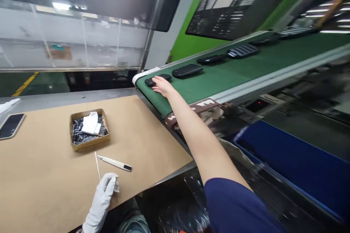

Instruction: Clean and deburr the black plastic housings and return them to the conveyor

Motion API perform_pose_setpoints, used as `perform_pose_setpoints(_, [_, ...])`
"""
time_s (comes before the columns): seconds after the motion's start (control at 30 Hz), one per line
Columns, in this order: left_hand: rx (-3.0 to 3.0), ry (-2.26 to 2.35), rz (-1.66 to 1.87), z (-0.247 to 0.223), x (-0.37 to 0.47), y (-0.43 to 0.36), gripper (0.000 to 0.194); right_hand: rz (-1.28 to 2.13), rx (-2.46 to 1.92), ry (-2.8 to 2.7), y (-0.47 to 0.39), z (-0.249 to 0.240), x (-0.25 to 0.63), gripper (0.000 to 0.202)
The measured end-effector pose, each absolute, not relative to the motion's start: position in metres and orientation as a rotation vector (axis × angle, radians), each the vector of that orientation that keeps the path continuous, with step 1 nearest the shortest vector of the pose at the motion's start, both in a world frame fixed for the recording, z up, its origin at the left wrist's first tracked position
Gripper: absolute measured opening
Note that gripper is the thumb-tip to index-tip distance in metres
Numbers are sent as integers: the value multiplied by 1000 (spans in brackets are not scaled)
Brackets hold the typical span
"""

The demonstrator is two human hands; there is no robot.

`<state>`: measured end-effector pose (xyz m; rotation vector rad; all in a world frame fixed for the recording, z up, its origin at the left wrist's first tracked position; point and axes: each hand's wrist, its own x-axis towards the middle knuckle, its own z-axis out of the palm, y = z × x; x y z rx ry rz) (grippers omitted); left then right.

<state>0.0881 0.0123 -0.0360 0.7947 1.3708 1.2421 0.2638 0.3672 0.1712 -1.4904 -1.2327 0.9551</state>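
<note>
My bare right hand (162,86) reaches out over the near end of the green conveyor belt (216,76). Its fingers are spread over a black moulded part (149,82), partly covering it; whether they grip it I cannot tell. Beside that lies another black ribbed part (187,71). My left hand (105,187), in a white glove, is low over the brown tabletop with its fingers curled closed. A thin white strip (97,165) runs up from it, and what the fingers hold is hidden. Close by lies a white-handled craft knife (115,162).
A shallow cardboard box (90,144) of small dark pieces, topped with a folded white cloth (91,123), sits on the brown table (43,174). A phone (11,126) lies at the left. More black parts (242,51) line the belt. A blue panel (295,167) is at the right.
</note>
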Motion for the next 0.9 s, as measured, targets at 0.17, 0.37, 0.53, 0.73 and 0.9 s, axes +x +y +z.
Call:
perform_pose_setpoints(0.17, [804, 1273, 1289, -34, 89, 14, 43, 1003, -1269, -934, 359, 163, 228, 17])
perform_pose_setpoints(0.37, [590, 1160, 1446, -28, 83, 14, 31, 1423, -986, -847, 251, 135, 188, 12])
perform_pose_setpoints(0.53, [163, 892, 1676, -7, 58, 9, 32, 2056, -814, -562, 152, 106, 162, 11])
perform_pose_setpoints(0.73, [140, 778, 1815, 38, 27, -5, 22, 2230, -761, -840, 99, 89, 142, 21])
perform_pose_setpoints(0.9, [106, 753, 1839, 54, 23, -14, 16, 2171, -763, -1050, 83, 83, 136, 23])
